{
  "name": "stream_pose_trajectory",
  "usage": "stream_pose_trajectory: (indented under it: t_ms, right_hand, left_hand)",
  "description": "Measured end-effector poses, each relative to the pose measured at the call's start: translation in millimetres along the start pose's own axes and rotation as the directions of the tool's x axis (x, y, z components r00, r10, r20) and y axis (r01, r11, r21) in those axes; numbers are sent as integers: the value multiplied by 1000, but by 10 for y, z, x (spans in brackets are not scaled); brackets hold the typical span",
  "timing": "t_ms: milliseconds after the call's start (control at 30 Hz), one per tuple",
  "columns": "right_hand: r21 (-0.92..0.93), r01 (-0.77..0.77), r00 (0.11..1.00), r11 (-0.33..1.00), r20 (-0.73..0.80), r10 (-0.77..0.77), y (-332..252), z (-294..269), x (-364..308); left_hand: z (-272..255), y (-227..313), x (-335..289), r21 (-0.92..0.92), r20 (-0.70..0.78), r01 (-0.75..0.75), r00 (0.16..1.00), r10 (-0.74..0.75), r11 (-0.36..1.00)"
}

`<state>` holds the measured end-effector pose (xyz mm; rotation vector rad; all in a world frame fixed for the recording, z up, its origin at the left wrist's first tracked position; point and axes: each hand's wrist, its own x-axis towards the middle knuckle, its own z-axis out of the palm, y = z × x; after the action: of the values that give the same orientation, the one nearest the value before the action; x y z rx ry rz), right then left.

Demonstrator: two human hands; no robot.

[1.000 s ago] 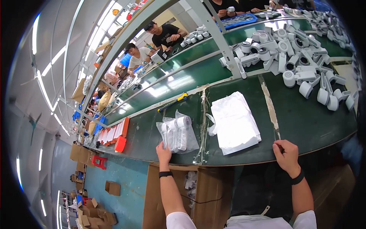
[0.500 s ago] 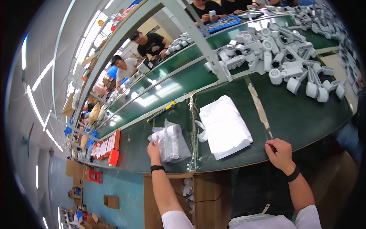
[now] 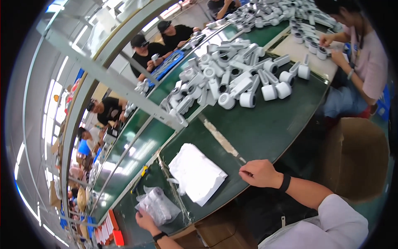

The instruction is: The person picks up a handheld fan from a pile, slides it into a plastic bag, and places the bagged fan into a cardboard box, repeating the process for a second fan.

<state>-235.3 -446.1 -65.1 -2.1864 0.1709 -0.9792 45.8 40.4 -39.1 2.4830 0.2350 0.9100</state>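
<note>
My left hand (image 3: 146,220) is at the near left edge of a clear plastic bag (image 3: 159,206), its fingers closed on the bag's edge and partly hidden. Inside the bag are white parts with a rounded, tubular shape; it lies on the green table. My right hand (image 3: 261,173) is closed at the table's front edge, thumb against the fingers. Whatever it may hold is too small to make out. Between the two hands lies a flat stack of white plastic bags (image 3: 197,174).
A heap of white round-headed devices with handles (image 3: 232,74) covers the far table. A yellow-and-black tool (image 3: 141,178) lies behind the bag. Orange-edged cards (image 3: 107,230) stand at left. A metal frame post (image 3: 124,89) crosses the bench. A co-worker (image 3: 356,54) handles devices at right; a cardboard box (image 3: 354,157) stands below.
The view has swung to the right, bringing the co-worker and cardboard box at right into sight. Both hands keep about the same places on the table, left at the bag, right at the edge.
</note>
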Motion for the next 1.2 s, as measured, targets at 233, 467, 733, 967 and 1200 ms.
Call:
stream_pose_trajectory:
  t_ms: [233, 467, 733, 967, 1200]
  right_hand:
    - [276, -137, 990, 951, 67, 123, 101, -487, 128]
    - [-166, -319, 934, 933, -220, 281, 868, -1511, 630]
    - [-776, -366, 928, 514, -344, 142, 2149, -2665, 997]
    - [-906, -242, 912, 347, -90, 400, 2843, -3045, 1289]
    - [-906, -9, 979, 423, 78, 189, 3189, -3200, 1067]
  left_hand:
    - [-571, 1235, -1173, -545, -121, -171, 985, 125, 821]
    - [-104, 1498, -2239, -781, 390, 232, 906, 164, 579]
    - [-242, 1772, -2265, -703, 377, 124, 900, 218, 701]
    - [-158, 1631, -2231, -677, 479, 267, 867, 135, 686]
    - [-83, 1511, -2230, -700, 467, 283, 876, 120, 656]
